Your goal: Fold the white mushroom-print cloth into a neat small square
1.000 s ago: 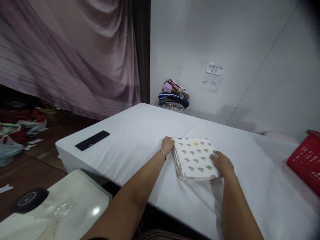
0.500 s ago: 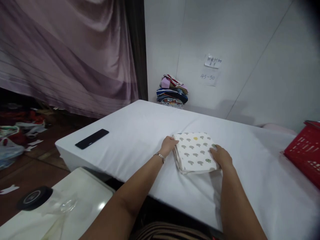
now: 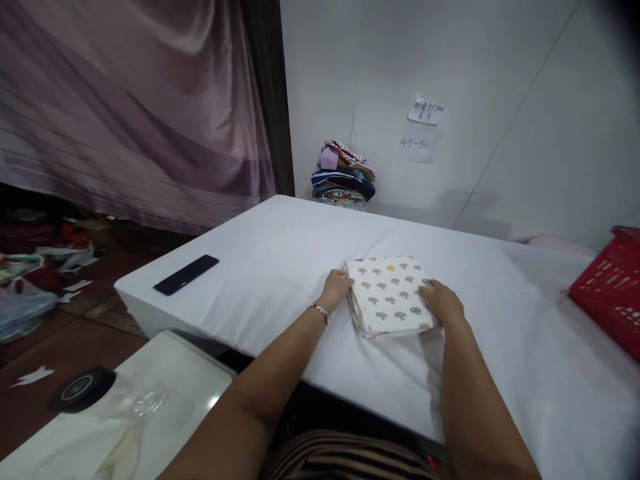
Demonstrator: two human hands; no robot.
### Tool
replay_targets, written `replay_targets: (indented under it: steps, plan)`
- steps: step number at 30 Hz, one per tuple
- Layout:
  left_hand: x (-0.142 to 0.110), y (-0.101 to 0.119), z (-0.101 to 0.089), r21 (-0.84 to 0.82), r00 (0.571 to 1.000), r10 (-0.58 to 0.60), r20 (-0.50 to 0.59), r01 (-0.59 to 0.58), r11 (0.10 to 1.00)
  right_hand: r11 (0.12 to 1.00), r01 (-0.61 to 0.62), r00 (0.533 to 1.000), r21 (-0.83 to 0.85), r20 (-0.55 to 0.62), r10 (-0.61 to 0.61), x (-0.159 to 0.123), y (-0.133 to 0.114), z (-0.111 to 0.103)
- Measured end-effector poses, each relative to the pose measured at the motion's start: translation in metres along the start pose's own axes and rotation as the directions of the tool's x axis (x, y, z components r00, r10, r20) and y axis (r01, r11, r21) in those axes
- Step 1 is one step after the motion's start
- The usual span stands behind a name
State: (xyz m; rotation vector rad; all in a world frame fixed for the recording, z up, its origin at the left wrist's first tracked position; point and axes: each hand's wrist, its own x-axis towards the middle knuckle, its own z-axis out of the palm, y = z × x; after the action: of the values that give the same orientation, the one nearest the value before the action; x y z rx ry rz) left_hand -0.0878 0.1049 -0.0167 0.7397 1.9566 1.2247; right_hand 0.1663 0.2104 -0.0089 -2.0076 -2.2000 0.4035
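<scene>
A folded white cloth [image 3: 387, 300] printed with grey mushrooms and a few yellow and green ones lies on the white-covered table [image 3: 280, 267]. Several layers show along its left edge. My left hand [image 3: 337, 287], with a silver bracelet at the wrist, grips that left edge, fingers partly hidden behind the layers. On the opposite side my right hand [image 3: 443, 303] holds the right edge, thumb on top and the other fingers mostly out of sight.
A black phone-like slab [image 3: 187, 275] lies at the table's left. A red plastic basket [image 3: 607, 290] stands at the right edge. Folded fabrics [image 3: 344, 177] are stacked by the wall behind. Front left, a pale surface [image 3: 165, 373] carries a clear jar with a black lid [image 3: 83, 389].
Both hands keep hold of the folded cloth, which stays nearly in place. The whole view has shifted slightly.
</scene>
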Motion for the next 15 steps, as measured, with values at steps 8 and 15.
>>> replay_targets:
  steps: [8,15]
  plan:
    - [-0.014,-0.011,0.004,0.06,0.989,0.099,0.105,-0.106,0.993,1.0,0.003,1.0,-0.004,0.007,-0.003,0.0,0.0,-0.002]
    - [-0.021,-0.017,-0.004,0.074,0.992,0.083,0.098,-0.09,0.993,0.999,-0.002,1.0,0.049,0.005,0.002,-0.004,0.0,-0.005]
